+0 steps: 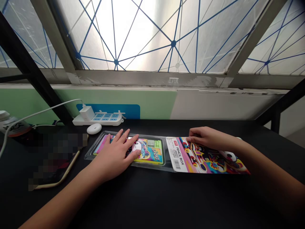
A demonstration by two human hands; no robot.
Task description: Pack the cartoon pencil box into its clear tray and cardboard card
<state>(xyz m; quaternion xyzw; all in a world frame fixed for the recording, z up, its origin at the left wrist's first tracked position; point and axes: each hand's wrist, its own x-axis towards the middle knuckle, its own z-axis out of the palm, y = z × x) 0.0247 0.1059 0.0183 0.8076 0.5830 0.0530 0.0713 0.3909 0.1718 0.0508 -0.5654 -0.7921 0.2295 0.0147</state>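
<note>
Clear plastic tray (147, 166) sits beneath our open left hand (114, 156). Our right hand (205, 138) rests, seemingly loose, on the printed card (181, 156).

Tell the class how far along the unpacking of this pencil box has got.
Done: the printed PENCIL BOX card lies flat against the right end of the clear plastic tray. In hand: the left hand is spread on the pencil box, and the right hand rests on the card. Left: the box still sits in the tray.
</note>
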